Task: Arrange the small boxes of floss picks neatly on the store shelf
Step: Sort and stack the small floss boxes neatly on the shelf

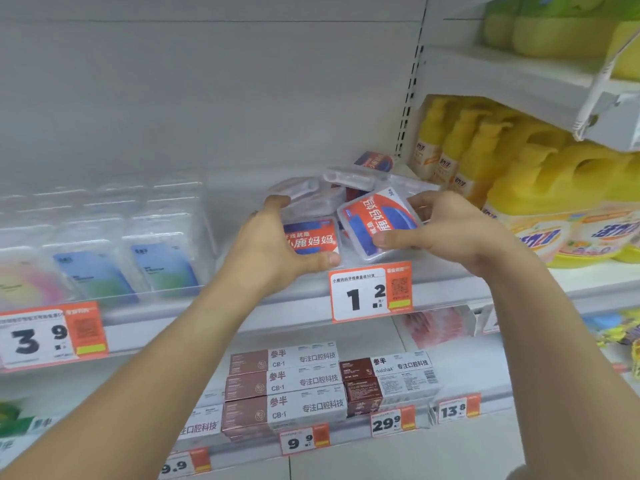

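Head view, store shelf (242, 308), both forearms reaching up to it.

Hard to make out: the heap of clear floss pick boxes (349, 183) behind the hands is blurred and overlapping; at least 4 lie there jumbled, exact count cannot be told. 1 more with a red-blue label (375, 162) leans at the back, partly hidden. The packs in the clear tray at left (104, 258) are smeared; about 3 coloured cards show.

Left hand (277, 251): fingers curled over the top and thumb under the front edge of 1 flat box, the front box (311, 239), which lies level at the shelf's front lip; grip grasping it. Its left end is covered by the palm.

Right hand (446, 230): thumb on the face and fingers behind 1 tilted box (377, 225), label turned sideways, raised off the shelf just beside the front box; grip grasping it.

Price tag "1.2" (370, 292) hangs directly below both boxes. Yellow detergent bottles (540, 174) stand to the right, cut off by the frame edge.
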A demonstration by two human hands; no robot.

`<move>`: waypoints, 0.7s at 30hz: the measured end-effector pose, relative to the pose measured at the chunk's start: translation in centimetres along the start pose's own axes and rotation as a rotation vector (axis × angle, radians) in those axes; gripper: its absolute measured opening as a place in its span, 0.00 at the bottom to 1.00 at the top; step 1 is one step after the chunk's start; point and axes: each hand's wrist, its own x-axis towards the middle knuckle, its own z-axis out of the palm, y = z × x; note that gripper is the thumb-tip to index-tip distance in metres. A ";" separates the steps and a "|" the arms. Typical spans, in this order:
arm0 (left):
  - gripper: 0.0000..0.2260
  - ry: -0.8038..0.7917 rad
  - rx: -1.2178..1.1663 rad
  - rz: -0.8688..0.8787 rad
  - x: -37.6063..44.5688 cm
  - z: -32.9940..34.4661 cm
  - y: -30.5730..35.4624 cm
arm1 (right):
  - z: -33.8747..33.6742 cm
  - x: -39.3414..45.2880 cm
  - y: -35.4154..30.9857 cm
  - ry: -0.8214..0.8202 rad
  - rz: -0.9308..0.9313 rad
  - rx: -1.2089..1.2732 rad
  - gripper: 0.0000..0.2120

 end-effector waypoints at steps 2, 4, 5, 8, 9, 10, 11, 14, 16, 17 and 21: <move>0.47 0.000 -0.010 -0.003 0.1 0.1 -0.1 | 0.7 0.6 -0.1 0.008 0.000 0.023 0.23; 0.45 0.001 0.010 0.004 0.4 0.0 -0.2 | 1.2 1.1 0.2 0.049 0.010 0.102 0.32; 0.43 -0.003 0.016 0.006 0.4 -0.1 -0.2 | 1.3 1.2 0.2 0.085 0.002 0.132 0.34; 0.41 -0.017 0.034 0.014 0.6 -0.4 0.0 | 1.0 1.4 0.4 0.261 -0.038 0.141 0.34; 0.39 -0.015 0.056 0.028 0.7 -0.5 0.0 | 0.8 1.5 0.6 0.293 -0.055 0.194 0.33; 0.35 -0.016 0.099 0.057 0.7 -0.7 0.0 | 0.5 1.3 0.6 0.319 -0.069 0.269 0.31; 0.30 -0.028 0.165 0.089 0.9 -0.9 0.0 | 0.4 1.2 0.7 0.356 -0.073 0.334 0.31; 0.22 -0.173 0.419 0.136 1.4 -1.9 0.4 | 0.4 1.0 0.7 0.498 -0.042 0.371 0.30; 0.19 -0.209 0.486 0.138 1.7 -2.3 1.3 | 1.1 0.9 0.6 0.502 0.008 0.413 0.31; 0.17 -0.176 0.478 0.158 1.8 -2.2 1.9 | 1.4 0.8 0.6 0.489 0.033 0.415 0.32; 0.11 -0.088 0.321 0.402 1.7 -0.2 3.2 | 1.3 0.3 0.0 0.386 0.023 0.063 0.20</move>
